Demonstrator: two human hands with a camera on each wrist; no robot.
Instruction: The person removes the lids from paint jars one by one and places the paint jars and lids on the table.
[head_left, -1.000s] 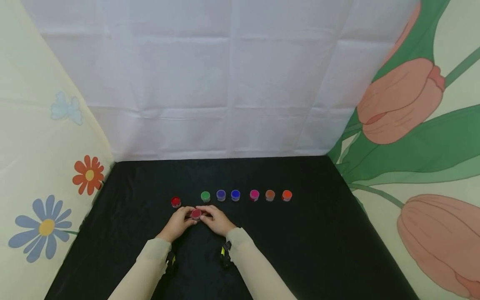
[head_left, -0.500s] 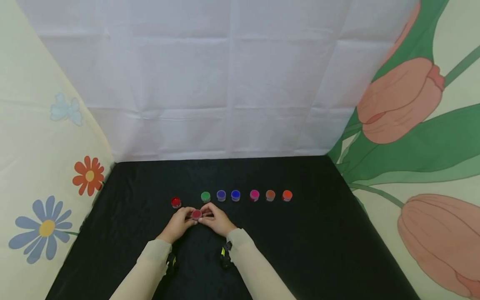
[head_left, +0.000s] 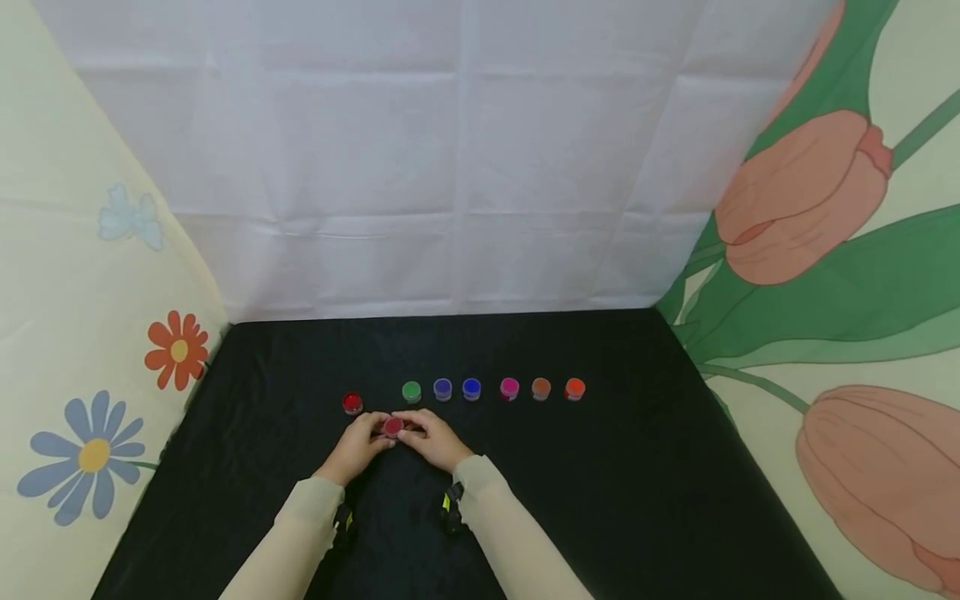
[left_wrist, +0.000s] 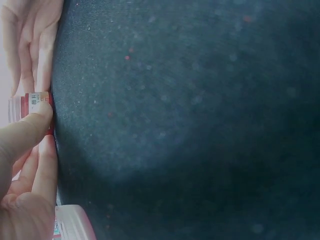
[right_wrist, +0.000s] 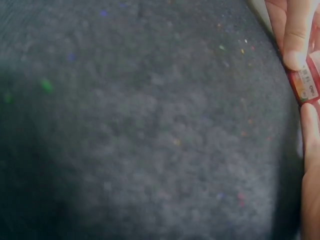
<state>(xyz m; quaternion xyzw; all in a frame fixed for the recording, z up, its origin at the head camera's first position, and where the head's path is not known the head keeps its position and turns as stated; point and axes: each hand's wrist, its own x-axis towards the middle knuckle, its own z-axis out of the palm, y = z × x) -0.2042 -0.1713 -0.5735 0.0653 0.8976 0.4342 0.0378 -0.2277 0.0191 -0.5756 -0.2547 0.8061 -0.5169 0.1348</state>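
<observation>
Both hands meet at a small crimson paint pot (head_left: 393,427) near the middle of the black cloth. My left hand (head_left: 351,451) pinches it from the left, its thumb (left_wrist: 40,117) across the printed label in the left wrist view. From the other side my right hand (head_left: 437,443) holds the same pot between thumb and fingers. The right wrist view catches the pot's labelled side (right_wrist: 306,86) between the right fingertips, down by the cloth. Just beyond the left hand stands a dark red pot (head_left: 352,403).
Farther back is a row of pots: green (head_left: 411,392), purple (head_left: 442,389), blue (head_left: 471,389), pink (head_left: 509,388), brown (head_left: 541,389) and orange (head_left: 574,389). A white curtain (head_left: 450,167) hangs behind the black table cloth (head_left: 615,483). A whitish rounded thing (left_wrist: 74,222) shows beside the left hand.
The right index finger lifted slightly half a second ago and is back down at the pot. The pot and the left hand stay nearly in place.
</observation>
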